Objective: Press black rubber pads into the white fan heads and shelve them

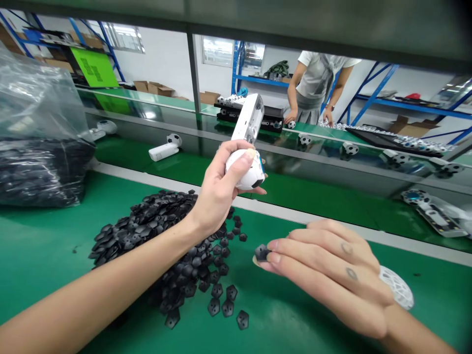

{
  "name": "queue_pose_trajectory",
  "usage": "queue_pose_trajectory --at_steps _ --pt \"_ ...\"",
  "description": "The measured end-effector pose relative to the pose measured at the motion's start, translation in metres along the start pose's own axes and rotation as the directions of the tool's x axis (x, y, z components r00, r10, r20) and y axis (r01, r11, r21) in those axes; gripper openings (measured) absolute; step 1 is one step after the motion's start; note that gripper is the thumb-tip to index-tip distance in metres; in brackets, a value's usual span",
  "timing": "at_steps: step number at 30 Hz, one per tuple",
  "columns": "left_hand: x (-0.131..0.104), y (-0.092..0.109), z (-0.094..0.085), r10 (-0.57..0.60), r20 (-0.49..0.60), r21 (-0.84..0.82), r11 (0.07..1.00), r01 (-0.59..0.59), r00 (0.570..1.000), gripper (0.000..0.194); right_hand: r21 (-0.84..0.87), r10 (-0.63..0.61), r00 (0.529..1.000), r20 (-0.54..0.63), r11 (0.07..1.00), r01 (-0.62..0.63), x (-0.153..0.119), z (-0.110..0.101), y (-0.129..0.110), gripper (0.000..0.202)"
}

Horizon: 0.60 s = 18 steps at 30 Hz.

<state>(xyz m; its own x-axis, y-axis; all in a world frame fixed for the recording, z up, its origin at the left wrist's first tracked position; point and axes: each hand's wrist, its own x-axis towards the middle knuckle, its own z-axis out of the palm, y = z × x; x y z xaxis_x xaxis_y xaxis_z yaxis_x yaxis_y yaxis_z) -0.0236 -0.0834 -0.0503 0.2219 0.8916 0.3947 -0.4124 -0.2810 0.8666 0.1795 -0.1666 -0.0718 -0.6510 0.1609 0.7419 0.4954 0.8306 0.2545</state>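
My left hand (217,189) is wrapped round the ball-shaped end of a white plastic device (246,169), holding it above the bench. Its long white body points up and away, with an open side showing the inside. A black patch shows on the ball. In my right hand (332,270), a small black pentagon piece (261,253) is pinched between the fingertips. Below my left forearm spreads a big heap of black pentagon pieces (158,221), with several loose ones at its right side. Partly hidden behind my right hand lies a white lattice half-shell (398,287).
A clear plastic bag (40,137) filled with black pieces stands at the left. Beyond the bench's pale edge strip runs a green conveyor (302,196), carrying a white device with a football-patterned ball (165,147). Another person (319,83) works across the line. A metal shelf (236,19) hangs overhead.
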Motion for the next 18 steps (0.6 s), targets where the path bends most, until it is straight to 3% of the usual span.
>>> queue_pose_trajectory --at_steps 6,9,11,15,18 --pt "-0.006 -0.005 0.0 0.052 0.06 0.036 0.998 -0.054 0.997 0.021 0.23 0.198 0.978 -0.058 0.956 -0.18 0.016 0.005 0.0 0.013" --pt "-0.008 -0.01 0.0 0.03 0.078 0.032 0.999 -0.032 0.997 0.024 0.312 0.396 0.91 -0.119 0.885 -0.345 0.021 0.017 0.003 0.018" --pt "-0.01 -0.013 0.0 -0.013 0.074 0.019 1.0 0.011 0.997 0.024 0.322 0.478 0.873 -0.1 0.845 -0.426 0.022 0.022 0.007 0.028" --pt "-0.011 -0.019 0.0 -0.051 0.073 0.018 0.999 0.05 0.996 0.022 0.387 0.513 0.858 -0.017 0.795 -0.467 0.021 0.021 0.012 0.031" --pt "-0.013 -0.024 0.0 -0.042 0.077 0.051 0.998 0.038 0.996 0.022 0.428 0.559 0.827 -0.052 0.761 -0.488 0.023 0.017 0.012 0.024"
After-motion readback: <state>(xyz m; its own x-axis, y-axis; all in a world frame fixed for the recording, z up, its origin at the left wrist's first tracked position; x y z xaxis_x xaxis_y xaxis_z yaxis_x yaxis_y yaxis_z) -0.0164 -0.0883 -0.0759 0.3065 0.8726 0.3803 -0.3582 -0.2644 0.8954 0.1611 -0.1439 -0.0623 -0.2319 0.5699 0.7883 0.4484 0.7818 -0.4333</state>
